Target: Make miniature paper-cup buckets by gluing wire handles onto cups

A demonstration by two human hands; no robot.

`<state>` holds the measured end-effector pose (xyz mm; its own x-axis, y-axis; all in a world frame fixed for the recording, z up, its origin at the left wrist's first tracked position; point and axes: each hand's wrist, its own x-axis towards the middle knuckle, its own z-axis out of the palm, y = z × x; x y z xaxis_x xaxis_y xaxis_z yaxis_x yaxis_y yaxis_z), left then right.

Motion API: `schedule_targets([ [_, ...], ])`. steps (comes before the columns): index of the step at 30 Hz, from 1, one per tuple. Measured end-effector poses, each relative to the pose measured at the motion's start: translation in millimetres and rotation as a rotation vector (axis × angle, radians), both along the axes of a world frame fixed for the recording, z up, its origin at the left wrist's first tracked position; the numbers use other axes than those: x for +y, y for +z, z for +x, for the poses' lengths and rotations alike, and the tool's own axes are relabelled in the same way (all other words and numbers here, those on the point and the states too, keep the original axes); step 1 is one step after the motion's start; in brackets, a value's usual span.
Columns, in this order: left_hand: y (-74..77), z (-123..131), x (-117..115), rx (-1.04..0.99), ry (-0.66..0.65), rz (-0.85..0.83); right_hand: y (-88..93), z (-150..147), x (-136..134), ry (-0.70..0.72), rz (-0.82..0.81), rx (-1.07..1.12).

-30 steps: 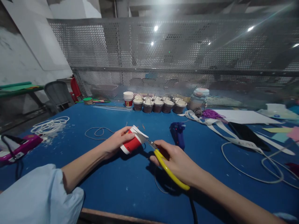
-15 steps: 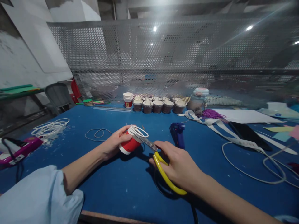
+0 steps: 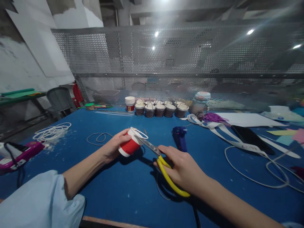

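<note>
Head view is showing a wide blue table (image 3: pixel 114 190) spreading across the scene, with a perforated metal screen (image 3: pixel 166 63) standing along its far edge and the near edge running just below the person's arms. Bare blue surface is lying open in front of and beside both hands. Farther off, a row of filled cups (image 3: pixel 161 109) is lining the far edge, white rings (image 3: pixel 51 131) are lying at the left, and a blue glue gun (image 3: pixel 179 136) is sitting just beyond the right hand.

The left hand (image 3: pixel 112 147) is wrapping its fingers around a red paper cup (image 3: pixel 129 146), tilted on its side near the table's middle, white rim pointing right. The right hand (image 3: pixel 182 169) is gripping yellow-handled scissors (image 3: pixel 163 167), whose blades are meeting the cup's rim.
</note>
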<state>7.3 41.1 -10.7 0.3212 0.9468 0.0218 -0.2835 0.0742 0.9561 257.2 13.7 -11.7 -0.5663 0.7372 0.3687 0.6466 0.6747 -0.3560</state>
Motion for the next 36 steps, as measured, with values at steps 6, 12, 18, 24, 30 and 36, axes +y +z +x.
schedule_targets([
  [6, -3.0, -1.4, 1.9, 0.017, 0.012, -0.010, 0.7, 0.7, 0.0, -0.019, 0.010, -0.038],
  [12, -1.3, -0.9, 1.0, 0.024, 0.014, -0.012, 2.9, -1.1, -1.8, 0.034, -0.043, 0.031],
  [18, -2.2, -1.5, 1.7, 0.044, 0.017, -0.023, 6.6, -1.5, -3.9, 0.039, -0.073, 0.019],
  [24, -7.0, 0.1, 2.8, 0.126, 0.048, 0.030, 1.1, -1.3, 0.3, 0.017, -0.056, -0.005],
  [30, -10.9, 3.0, 2.9, 0.170, 0.058, 0.029, -1.7, -2.4, 1.3, 0.006, -0.104, 0.003],
  [36, -9.1, 1.6, 1.9, 0.175, 0.063, -0.013, 3.4, -3.0, -2.8, 0.035, -0.176, 0.012],
])
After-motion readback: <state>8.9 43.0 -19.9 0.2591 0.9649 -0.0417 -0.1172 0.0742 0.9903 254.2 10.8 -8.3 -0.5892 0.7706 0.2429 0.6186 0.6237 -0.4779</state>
